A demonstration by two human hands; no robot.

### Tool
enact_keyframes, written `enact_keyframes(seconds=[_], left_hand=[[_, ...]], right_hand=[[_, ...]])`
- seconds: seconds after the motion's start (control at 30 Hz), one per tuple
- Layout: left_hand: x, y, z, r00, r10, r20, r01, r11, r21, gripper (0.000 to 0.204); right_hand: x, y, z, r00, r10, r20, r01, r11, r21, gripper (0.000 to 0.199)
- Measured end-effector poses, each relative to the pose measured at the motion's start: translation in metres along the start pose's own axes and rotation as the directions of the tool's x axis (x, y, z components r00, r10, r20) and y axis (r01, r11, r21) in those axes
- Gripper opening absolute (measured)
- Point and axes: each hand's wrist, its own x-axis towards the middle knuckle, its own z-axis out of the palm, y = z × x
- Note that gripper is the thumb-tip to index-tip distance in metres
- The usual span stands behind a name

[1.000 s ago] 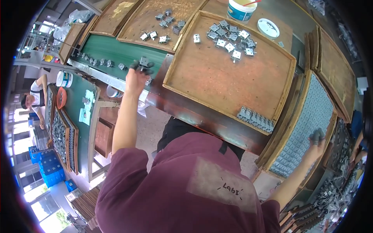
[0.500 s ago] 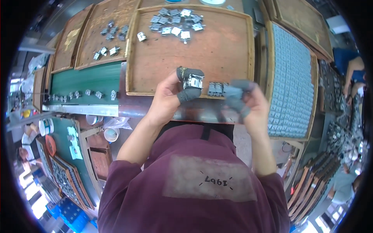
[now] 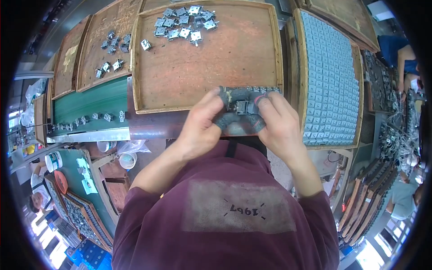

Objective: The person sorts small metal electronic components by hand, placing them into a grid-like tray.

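Observation:
My left hand and my right hand meet over the near edge of a brown wooden tray. Both wear dark grey finger covers on the fingertips. Together they pinch a small grey metal part between thumbs and forefingers. A short row of the same metal parts lies on the tray just beyond my fingers. A loose heap of metal parts sits at the tray's far edge.
A rack filled with rows of small parts stands to the right. A green conveyor belt with several parts runs on the left, with more wooden trays beyond it. Other people work at the far right and lower left.
My left hand came back from the belt on the left and my right hand from the rack on the right. Both now meet in front of me on one metal part.

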Motion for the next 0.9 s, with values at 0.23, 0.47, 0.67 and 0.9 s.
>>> enact_keyframes(seconds=[0.23,0.47,0.67,0.9], left_hand=[[0.009,-0.02,0.005,0.935,-0.329,0.136,0.352,0.804,-0.48,0.047],[0.006,-0.031,0.017,0.993,-0.113,0.015,0.114,0.992,-0.054,0.063],[0.014,-0.021,0.021,0.999,0.037,-0.035,-0.026,0.964,0.265,0.067],[0.027,-0.039,0.028,0.958,0.284,-0.047,-0.255,0.915,0.314,0.073]], right_hand=[[-0.006,0.021,0.002,0.996,0.022,0.086,-0.031,0.995,0.097,0.026],[-0.005,0.017,0.012,0.999,-0.045,0.028,0.047,0.997,-0.066,0.028],[-0.01,0.019,0.019,0.996,0.091,-0.003,-0.09,0.995,0.031,0.027],[-0.005,0.028,0.004,0.889,0.392,0.235,-0.448,0.852,0.272,0.046]])
